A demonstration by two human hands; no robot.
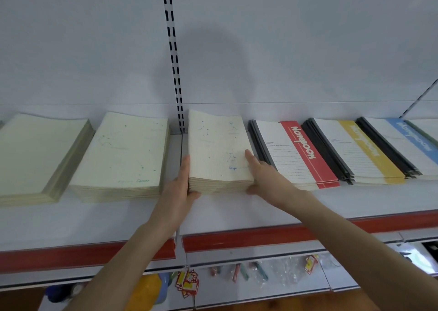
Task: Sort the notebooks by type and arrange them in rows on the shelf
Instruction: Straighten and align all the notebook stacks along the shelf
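Note:
A cream stack of constellation notebooks marked "Virgo" [216, 149] lies at the middle of the white shelf [237, 213]. My left hand [181, 187] presses flat against the stack's left side, thumb under its front corner. My right hand [263, 173] grips the stack's right front corner, index finger lying on the top cover. To the left lie a "Cancer" cream stack [120, 156] and a plain cream stack [35, 154]. To the right lie the red-band "Notebook" stack [301, 151], the yellow-band stack [358, 149] and the blue-band stack [407, 142].
The shelf has a red price strip [248, 237] along its front edge and a slotted upright [174, 54] in the white back panel. Below hang small packaged items and tags [188, 282]. Bare shelf surface runs in front of the stacks.

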